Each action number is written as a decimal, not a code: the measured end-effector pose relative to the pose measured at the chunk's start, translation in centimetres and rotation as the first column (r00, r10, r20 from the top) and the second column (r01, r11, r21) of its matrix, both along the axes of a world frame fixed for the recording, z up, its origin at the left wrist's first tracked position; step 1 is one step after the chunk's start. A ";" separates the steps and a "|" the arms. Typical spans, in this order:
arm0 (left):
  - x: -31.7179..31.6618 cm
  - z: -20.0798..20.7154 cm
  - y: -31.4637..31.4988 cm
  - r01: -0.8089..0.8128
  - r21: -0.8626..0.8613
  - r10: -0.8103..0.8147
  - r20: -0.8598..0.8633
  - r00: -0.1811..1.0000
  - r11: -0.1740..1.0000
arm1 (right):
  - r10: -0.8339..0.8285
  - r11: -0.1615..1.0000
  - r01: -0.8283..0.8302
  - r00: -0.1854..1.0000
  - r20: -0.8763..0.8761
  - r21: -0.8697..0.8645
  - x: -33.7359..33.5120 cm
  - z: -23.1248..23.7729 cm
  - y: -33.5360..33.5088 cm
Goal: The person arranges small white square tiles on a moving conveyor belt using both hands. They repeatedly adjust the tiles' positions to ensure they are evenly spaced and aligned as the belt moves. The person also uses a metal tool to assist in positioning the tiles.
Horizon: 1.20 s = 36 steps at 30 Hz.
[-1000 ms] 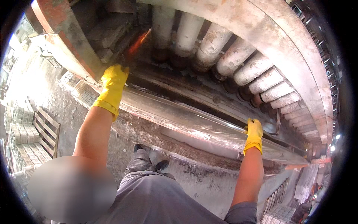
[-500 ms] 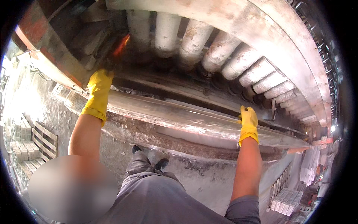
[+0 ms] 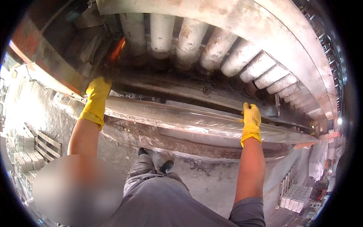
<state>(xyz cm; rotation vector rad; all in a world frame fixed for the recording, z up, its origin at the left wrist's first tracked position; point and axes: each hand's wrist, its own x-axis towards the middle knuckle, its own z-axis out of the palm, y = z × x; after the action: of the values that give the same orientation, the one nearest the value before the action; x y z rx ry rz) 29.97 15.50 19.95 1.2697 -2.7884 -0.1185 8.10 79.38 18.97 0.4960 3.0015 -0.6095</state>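
Note:
Both my hands wear yellow rubber gloves and reach forward to the long machine. My left hand [image 3: 96,99] is at the left end of the pale metal ledge [image 3: 162,115], fingers bent together at the dark opening; its fingertips are lost in shadow. My right hand [image 3: 251,117] lies farther right along the same ledge, fingers curled over its far side and thumb pointing left. Between the hands runs a long dark strip [image 3: 166,94] just behind the ledge. Whether either glove grips the strip or the ledge edge is unclear.
A row of thick, whitish rollers [image 3: 189,39] sits under a broad pale beam [image 3: 211,11]. An orange glow [image 3: 118,49] shows near the left rollers. Stacked pale blocks [image 3: 297,197] stand at lower right, with more blocks and a wooden pallet [image 3: 48,145] at left.
My view has shifted slightly, and the rollers appear a little farther left. My left hand sits slightly lower in the picture. My right hand stays at nearly the same place on the ledge.

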 end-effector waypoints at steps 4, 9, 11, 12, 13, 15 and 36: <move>0.0 0.1 -0.1 0.193 0.128 -0.217 0.209 0.954 0.973 | -0.006 0.997 0.015 0.992 -0.129 0.073 1.9 -0.9 0.7; 0.0 -2.7 0.3 0.474 0.071 -0.477 0.034 0.878 0.877 | -0.153 0.975 0.132 0.982 -0.111 -0.177 6.2 2.9 -2.5; -1.2 -3.5 2.3 0.514 0.107 -0.518 0.018 0.855 0.851 | -0.177 0.969 0.152 0.977 -0.117 -0.197 7.2 3.0 -2.2; -2.0 -3.6 3.3 0.532 0.126 -0.537 0.010 0.844 0.838 | -0.168 0.976 0.140 0.972 -0.167 -0.165 7.2 1.8 -1.3; -3.1 -3.7 4.1 0.594 0.154 -0.599 -0.014 0.800 0.790 | -0.160 0.983 0.134 0.963 -0.218 -0.128 7.0 0.1 0.5; -4.5 -5.2 4.8 0.691 0.135 -0.685 -0.091 0.723 0.711 | -0.153 0.985 0.125 0.952 -0.263 -0.119 7.6 -1.1 1.5; -19.9 -21.5 5.9 0.797 0.005 -0.796 0.056 0.602 0.604 | -0.283 0.921 0.168 0.909 -0.306 -0.352 10.7 -1.9 2.1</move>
<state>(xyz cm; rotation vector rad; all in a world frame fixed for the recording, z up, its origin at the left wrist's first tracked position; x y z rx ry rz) 10.09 21.36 -1.60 -0.1054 -3.1440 -0.0981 18.81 81.43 17.03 0.7977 3.0852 -1.3089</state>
